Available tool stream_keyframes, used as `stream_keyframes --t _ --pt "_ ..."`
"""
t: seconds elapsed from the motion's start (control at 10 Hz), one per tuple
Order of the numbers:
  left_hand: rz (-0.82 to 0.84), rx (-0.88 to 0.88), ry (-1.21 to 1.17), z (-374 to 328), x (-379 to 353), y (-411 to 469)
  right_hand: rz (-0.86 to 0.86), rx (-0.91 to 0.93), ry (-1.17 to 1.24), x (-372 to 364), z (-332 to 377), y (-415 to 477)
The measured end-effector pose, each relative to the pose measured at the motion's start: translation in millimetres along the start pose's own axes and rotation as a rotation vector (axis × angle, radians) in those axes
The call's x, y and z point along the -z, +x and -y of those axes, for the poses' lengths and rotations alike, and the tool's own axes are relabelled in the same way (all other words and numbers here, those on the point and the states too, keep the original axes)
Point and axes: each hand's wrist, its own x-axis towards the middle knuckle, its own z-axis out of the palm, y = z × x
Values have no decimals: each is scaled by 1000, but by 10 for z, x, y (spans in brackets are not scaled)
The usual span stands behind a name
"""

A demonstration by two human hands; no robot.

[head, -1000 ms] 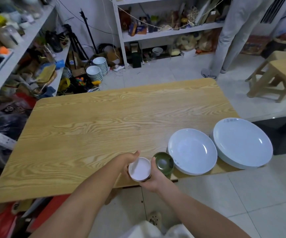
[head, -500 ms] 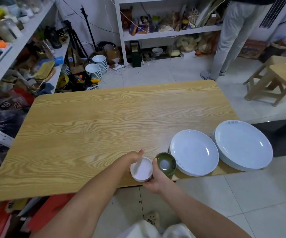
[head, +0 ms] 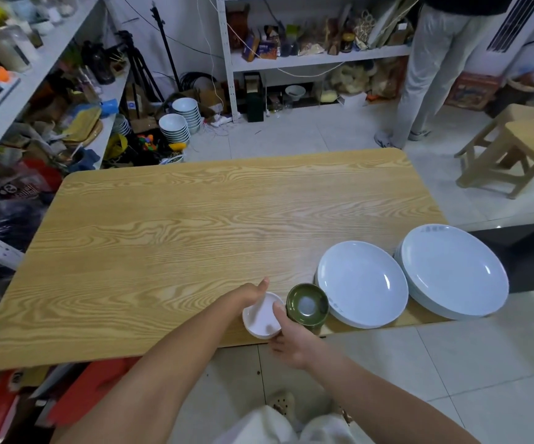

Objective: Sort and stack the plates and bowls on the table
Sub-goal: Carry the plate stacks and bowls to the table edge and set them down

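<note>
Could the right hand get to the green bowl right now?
Probably yes: the green bowl sits just beside the right hand with nothing between, but that hand grips the white bowls and must release them first.

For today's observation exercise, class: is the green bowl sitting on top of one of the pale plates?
No, the green bowl stands on the table, between the white bowl and the middle plate.

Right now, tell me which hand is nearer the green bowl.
Right. The right hand grips the white bowls at the near edge, thumb beside the green bowl; the left hand holds their opposite side, farther off.
</note>
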Motion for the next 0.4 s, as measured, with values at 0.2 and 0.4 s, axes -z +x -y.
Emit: stream_keyframes --t 0.2,0.4 --pt "-433 -275 323 -139 764 -149 161 28 -642 236 523 -798" --pt "-1163 -401 576 -1150 2021 -1053 240 1157 -940 -91 1829 -2695"
